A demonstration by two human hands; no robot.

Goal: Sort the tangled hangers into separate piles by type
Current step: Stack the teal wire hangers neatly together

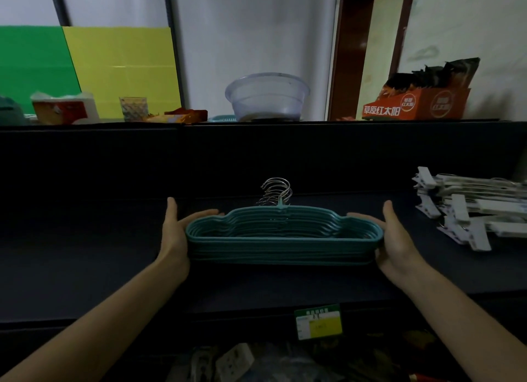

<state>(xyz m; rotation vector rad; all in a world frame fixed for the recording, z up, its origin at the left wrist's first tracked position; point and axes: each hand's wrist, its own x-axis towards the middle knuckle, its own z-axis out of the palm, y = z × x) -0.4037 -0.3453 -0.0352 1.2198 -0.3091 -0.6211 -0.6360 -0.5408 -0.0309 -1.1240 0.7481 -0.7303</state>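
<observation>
Head view: a stack of teal hangers lies flat in the middle of a dark, matte table, its silver hooks bunched together and pointing away from the person. The left hand and right hand bracket the two ends of the stack, palms inward and fingers nearly straight, pressing against it rather than curling round it. Well to the right on the same surface lies a pile of white clip hangers. A green label hangs on the table's near edge.

Behind the table rises a dark ledge. It carries a clear plastic basin, an orange box, a glass cup and a tissue pack. A green board and a yellow board lean on the white wall, and a brown door frame stands to the right.
</observation>
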